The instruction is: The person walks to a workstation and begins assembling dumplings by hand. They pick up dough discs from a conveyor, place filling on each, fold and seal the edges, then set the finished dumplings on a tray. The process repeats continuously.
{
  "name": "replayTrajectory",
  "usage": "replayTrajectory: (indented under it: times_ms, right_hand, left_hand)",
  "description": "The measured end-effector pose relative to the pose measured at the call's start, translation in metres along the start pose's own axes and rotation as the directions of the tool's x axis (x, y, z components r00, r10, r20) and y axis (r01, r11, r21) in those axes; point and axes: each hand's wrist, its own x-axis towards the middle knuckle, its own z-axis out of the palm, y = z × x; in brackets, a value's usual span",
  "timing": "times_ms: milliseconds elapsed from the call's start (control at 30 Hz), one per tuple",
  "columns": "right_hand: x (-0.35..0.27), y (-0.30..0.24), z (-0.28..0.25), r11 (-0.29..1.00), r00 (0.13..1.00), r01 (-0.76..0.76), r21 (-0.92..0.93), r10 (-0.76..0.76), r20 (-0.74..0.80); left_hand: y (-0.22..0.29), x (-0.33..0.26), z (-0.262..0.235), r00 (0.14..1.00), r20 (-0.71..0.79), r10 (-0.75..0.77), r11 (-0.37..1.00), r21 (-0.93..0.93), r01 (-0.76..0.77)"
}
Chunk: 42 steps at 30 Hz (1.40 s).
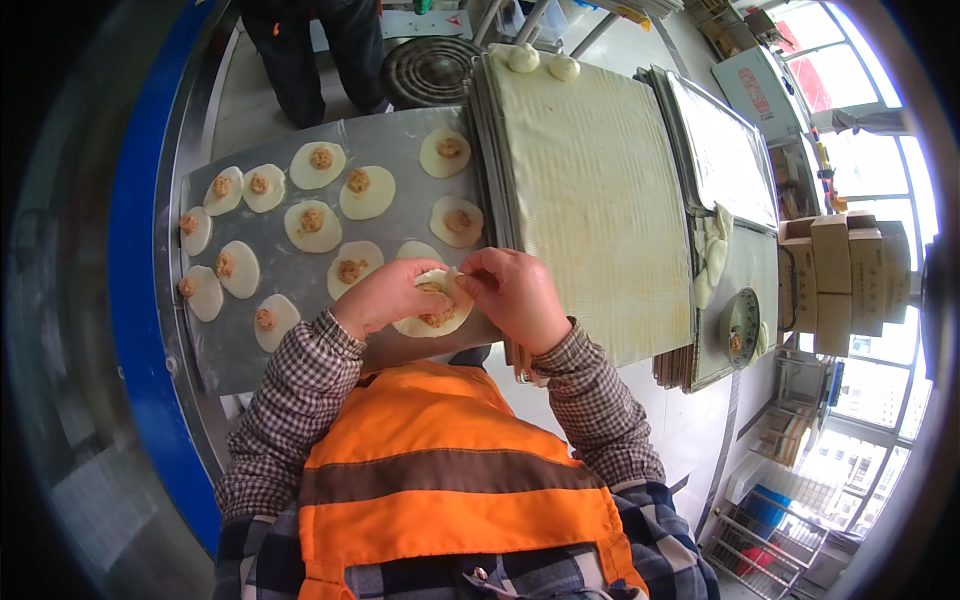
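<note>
Between my hands is a round dough wrapper [408, 327] with a lump of orange-brown filling [437, 319] at its middle. My left hand [385, 293] grips the wrapper's left side, its thumb reaching over the filling. At the upper right edge, my right hand [517, 296] pinches the dough between thumb and fingers. Several flat wrappers with filling, such as this filled wrapper [367, 200], lie spread over the grey metal table [275, 365]. Just beyond my hands lies another dough round [418, 249], partly hidden by them.
Cloth-covered stacked trays [600, 200] stand right of the table, with two shaped buns [523, 59] at their far edge. Farther right, a bowl [741, 325] rests on another tray stack. A person's dark-trousered legs [320, 60] stand beyond the table, near a round stool [430, 72].
</note>
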Motion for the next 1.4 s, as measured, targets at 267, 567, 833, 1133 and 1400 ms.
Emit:
replayTrajectory:
  times_ms: [267,567,833,1133,1400]
  right_hand:
    - [0.029,-0.014,0.029,0.990,0.990,-0.005,-0.143,0.025,0.140]
    - [0.059,-0.012,0.038,0.998,0.961,0.056,-0.030,-0.046,0.272]
    - [0.064,-0.001,0.040,0.991,0.952,0.104,0.088,-0.125,0.280]
    - [0.058,0.009,0.057,0.975,0.961,-0.051,0.218,-0.012,0.275]
    - [0.048,0.008,0.062,0.987,0.981,-0.037,0.155,0.006,0.194]
  left_hand:
    - [-0.007,-0.011,-0.058,0.980,0.197,0.006,0.971,-0.236,0.042]
    - [-0.015,-0.018,-0.070,0.988,0.144,-0.054,0.968,-0.236,0.087]
    - [-0.017,-0.020,-0.067,0.994,-0.048,0.101,0.981,-0.160,-0.107]
    - [-0.014,-0.027,-0.052,0.971,-0.208,0.118,0.990,0.107,-0.097]
    - [-0.014,-0.040,-0.058,0.974,-0.226,0.027,0.983,-0.169,-0.067]
